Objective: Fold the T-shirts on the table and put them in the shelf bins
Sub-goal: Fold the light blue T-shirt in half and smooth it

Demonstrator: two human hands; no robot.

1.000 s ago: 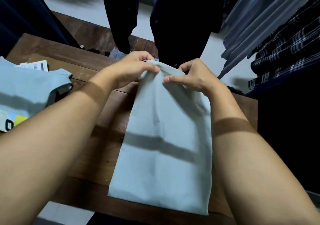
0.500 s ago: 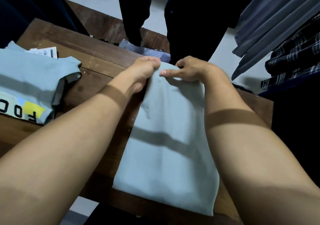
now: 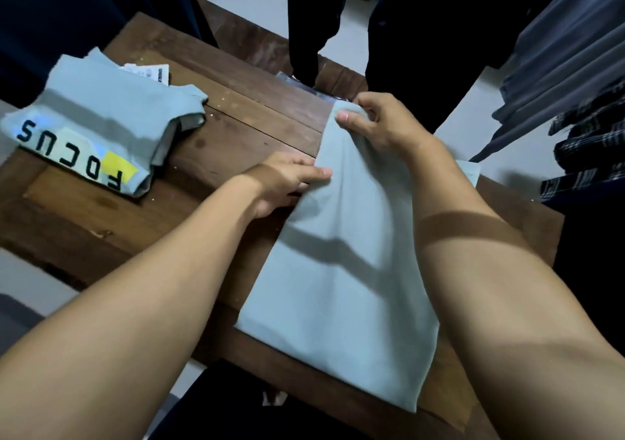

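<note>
The pale blue T-shirt [image 3: 338,287] lies as a long strip on the wooden table [image 3: 236,128]. It runs from 6 o'clock up to 1 o'clock.

A moment ago both hands were side by side at the far end of the strip. Now the left hand [image 3: 287,179] has slid down to the strip's left edge, just left of the middle of the view. Its fingers lie on that edge. I cannot tell if it pinches the cloth or only presses it. The right hand [image 3: 382,125] is still at 1 o'clock and pinches the far end, which is lifted a little.

I think the left hand marks the fold line. The far end can then come toward 6 o'clock.

A folded shirt [image 3: 94,128] sits at 10 o'clock. No bins show.
</note>
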